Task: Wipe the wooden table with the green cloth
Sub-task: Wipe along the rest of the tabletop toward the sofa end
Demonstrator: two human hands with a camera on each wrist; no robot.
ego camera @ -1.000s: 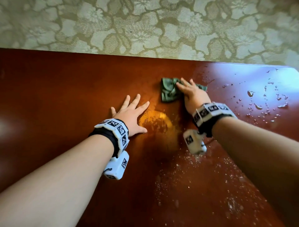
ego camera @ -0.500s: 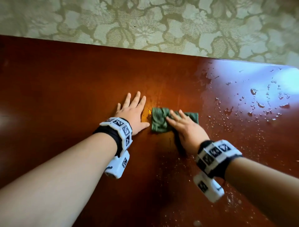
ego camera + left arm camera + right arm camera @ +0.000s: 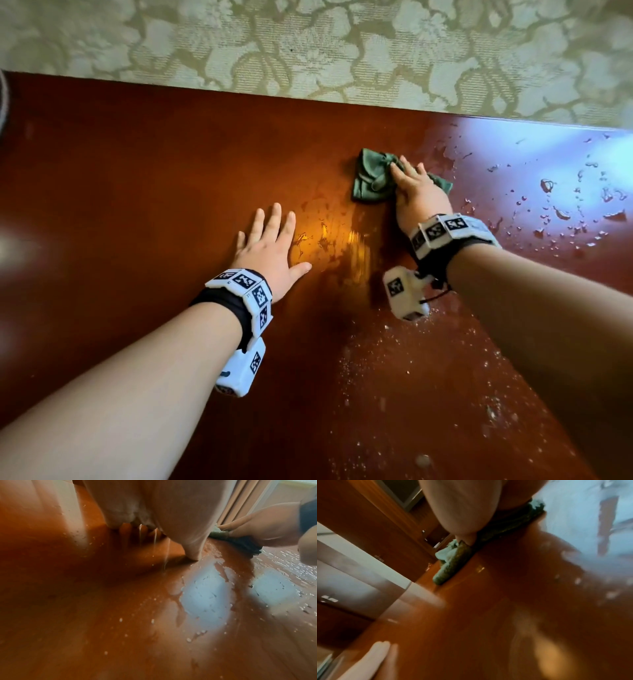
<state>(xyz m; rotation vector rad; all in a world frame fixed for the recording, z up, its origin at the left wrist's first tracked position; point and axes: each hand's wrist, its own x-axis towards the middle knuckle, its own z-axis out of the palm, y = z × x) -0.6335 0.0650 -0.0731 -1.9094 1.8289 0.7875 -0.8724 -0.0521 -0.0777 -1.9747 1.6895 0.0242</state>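
A glossy red-brown wooden table point(image 3: 137, 192) fills the head view. On it lies a crumpled green cloth point(image 3: 373, 176), near the far edge. My right hand point(image 3: 416, 192) lies on the cloth's right part with straight fingers and presses it down. The right wrist view shows the cloth point(image 3: 452, 562) bunched under the palm. My left hand point(image 3: 270, 243) rests flat on the wood, fingers spread, to the left of and nearer than the cloth. In the left wrist view the cloth point(image 3: 240, 542) shows dark under the right hand point(image 3: 267, 531).
Water drops point(image 3: 561, 212) lie scattered on the table's right part. A wet smear point(image 3: 329, 240) shines between my hands, and fine specks point(image 3: 411, 359) cover the near right. Floral carpet point(image 3: 308, 44) lies beyond the far edge point(image 3: 308, 97).
My right hand has pushed the cloth away from me, from beside my left hand toward the far edge. The left hand has stayed flat on the wood.
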